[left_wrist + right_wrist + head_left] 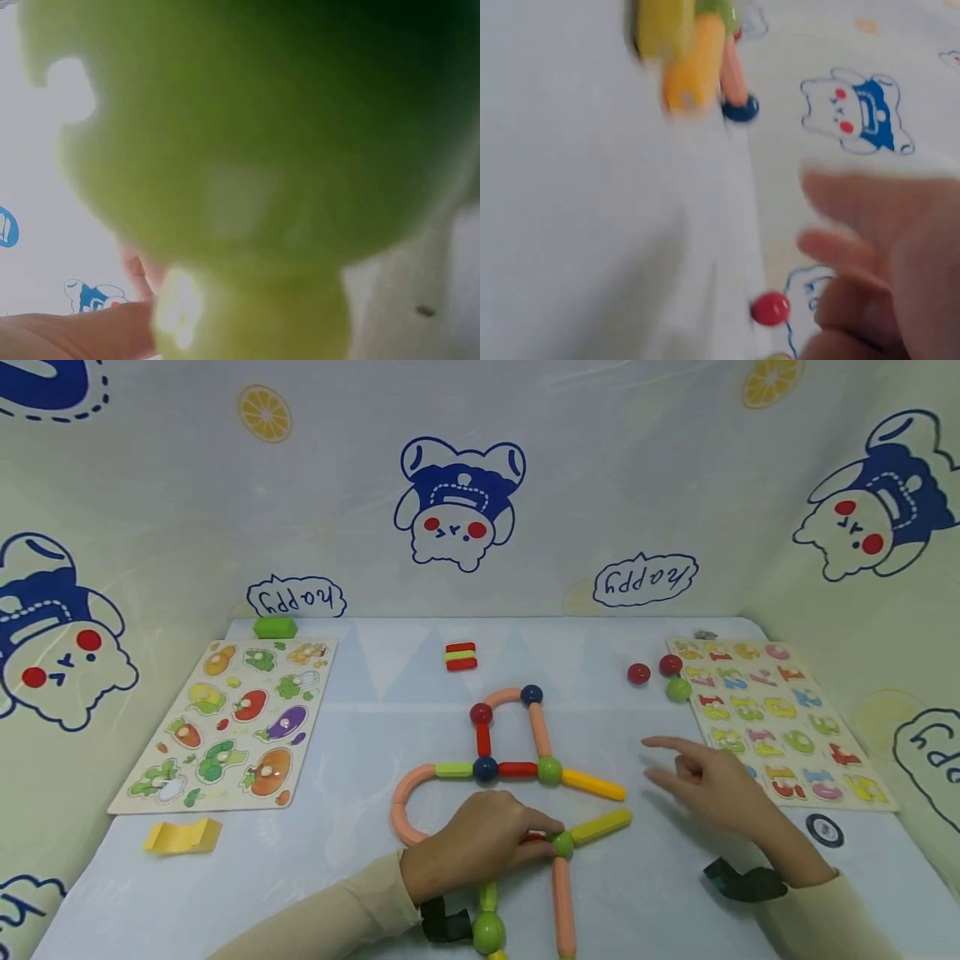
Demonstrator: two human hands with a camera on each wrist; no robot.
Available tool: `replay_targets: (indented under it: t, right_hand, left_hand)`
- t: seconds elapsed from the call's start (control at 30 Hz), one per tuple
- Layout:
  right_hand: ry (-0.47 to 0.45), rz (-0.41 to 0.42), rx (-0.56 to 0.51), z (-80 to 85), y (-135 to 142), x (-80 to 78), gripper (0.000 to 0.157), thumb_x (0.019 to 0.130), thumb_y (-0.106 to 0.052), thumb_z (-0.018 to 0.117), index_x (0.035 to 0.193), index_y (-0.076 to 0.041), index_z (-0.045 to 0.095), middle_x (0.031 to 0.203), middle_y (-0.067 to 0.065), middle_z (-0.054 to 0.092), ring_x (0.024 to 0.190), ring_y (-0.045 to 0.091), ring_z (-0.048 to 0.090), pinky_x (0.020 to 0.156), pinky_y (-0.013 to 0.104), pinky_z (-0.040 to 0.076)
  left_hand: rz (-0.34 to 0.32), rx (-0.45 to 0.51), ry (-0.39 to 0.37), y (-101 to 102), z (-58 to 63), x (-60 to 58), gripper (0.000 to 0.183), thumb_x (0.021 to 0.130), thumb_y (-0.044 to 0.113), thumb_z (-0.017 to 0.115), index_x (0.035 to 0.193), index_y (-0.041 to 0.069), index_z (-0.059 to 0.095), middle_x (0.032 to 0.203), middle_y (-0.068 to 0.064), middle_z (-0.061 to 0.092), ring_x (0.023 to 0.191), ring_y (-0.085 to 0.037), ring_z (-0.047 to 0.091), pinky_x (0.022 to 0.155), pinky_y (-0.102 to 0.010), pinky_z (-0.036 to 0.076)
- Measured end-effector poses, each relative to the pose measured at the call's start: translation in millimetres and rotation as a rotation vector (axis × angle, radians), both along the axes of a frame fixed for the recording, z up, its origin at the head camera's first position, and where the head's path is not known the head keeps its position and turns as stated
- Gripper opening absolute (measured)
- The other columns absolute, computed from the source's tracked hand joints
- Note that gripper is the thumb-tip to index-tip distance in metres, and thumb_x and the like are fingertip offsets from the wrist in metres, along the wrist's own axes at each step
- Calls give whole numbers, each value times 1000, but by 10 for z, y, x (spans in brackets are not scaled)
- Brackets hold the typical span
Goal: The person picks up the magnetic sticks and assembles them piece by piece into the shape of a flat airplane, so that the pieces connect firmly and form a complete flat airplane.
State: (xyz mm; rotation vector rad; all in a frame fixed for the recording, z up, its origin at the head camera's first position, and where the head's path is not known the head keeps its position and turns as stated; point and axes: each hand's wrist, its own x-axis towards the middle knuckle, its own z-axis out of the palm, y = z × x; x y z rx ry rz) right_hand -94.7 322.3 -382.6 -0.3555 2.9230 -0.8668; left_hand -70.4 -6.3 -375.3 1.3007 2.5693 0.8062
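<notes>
In the head view a figure of coloured rods and balls lies on the table. My left hand [480,835] pinches the green ball [562,845] at its right side between thumb and fingers. From that ball a yellow-green rod [602,826] slants to the right and a salmon rod [564,906] points toward me; the hand partly covers a red rod. A larger green ball [247,150] fills most of the left wrist view. My right hand [712,785] hovers right of the figure, index finger and thumb apart, holding nothing. An orange-yellow rod [594,785] points toward it.
Two red balls [639,674] and a green ball [678,690] sit at the back right, beside an animal puzzle board [825,797]. A vegetable puzzle board [240,727] lies at left, with a yellow block [182,837] before it and a green block [275,627] behind. Red and green pieces [461,657] lie at the back.
</notes>
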Motion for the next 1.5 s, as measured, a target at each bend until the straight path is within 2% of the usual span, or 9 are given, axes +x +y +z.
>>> replay_targets:
  t: [0.13,0.2,0.4,0.57,0.67,0.87,1.27,1.37,1.5]
  right_hand:
    - [142,-134,16,41,169,-264,38,89,-37,63,122,-18,60,53,-1,40,42,16,38,37,26,28]
    - [156,-205,26,49,235,-397,39,91,-36,61,123,-16,59,54,1,40,43,18,37,37,27,28]
    - [103,-353,57,47,339,-687,49,91,-40,58,127,-8,55,64,9,50,54,23,44,42,29,32]
    - [49,-380,61,-36,359,-847,60,89,-48,57,131,-5,51,82,14,57,68,26,49,48,29,38]
    - [23,-387,66,-80,356,-877,58,88,-47,58,129,-5,52,76,13,52,65,26,47,48,31,35]
    - [-34,-381,90,-79,286,-729,55,87,-47,61,125,-9,54,68,9,46,61,24,44,48,31,31]
    - [-115,-140,37,-17,-28,40,47,76,-54,70,110,-22,64,53,-2,41,44,15,38,40,23,26]
    - [-140,-68,20,-36,-76,132,44,75,-56,69,107,-25,65,53,-4,40,43,13,38,40,23,26]
    - [-156,-60,18,-72,-106,188,44,74,-58,69,106,-28,65,54,-5,41,44,12,38,41,22,26]
  left_hand:
    - [7,-45,23,6,88,-44,30,86,40,65,111,24,70,50,20,46,42,4,35,41,-17,28]
    - [13,-71,45,31,152,-107,31,86,40,66,112,23,70,52,18,48,44,3,37,43,-17,29]
    - [6,-141,122,255,286,-380,27,86,33,68,110,22,71,78,13,66,55,0,47,50,-14,36]
    - [2,-213,124,496,286,-564,29,86,32,68,113,21,69,97,11,68,70,-3,55,50,-13,37]
    - [-6,-251,125,594,246,-633,32,85,35,68,115,21,68,98,10,68,79,-3,55,50,-13,38]
    - [-31,-288,114,647,196,-670,32,84,34,70,113,21,69,97,10,68,75,-4,52,52,-14,39]
    - [-20,-269,53,645,134,-686,25,86,28,69,109,18,69,83,10,63,67,-6,49,55,-14,39]
    - [-5,-256,37,632,118,-685,26,85,27,69,109,18,69,81,10,62,66,-7,49,55,-15,39]
    - [-1,-237,45,631,90,-674,26,85,27,69,109,18,68,85,9,63,66,-6,49,57,-14,40]
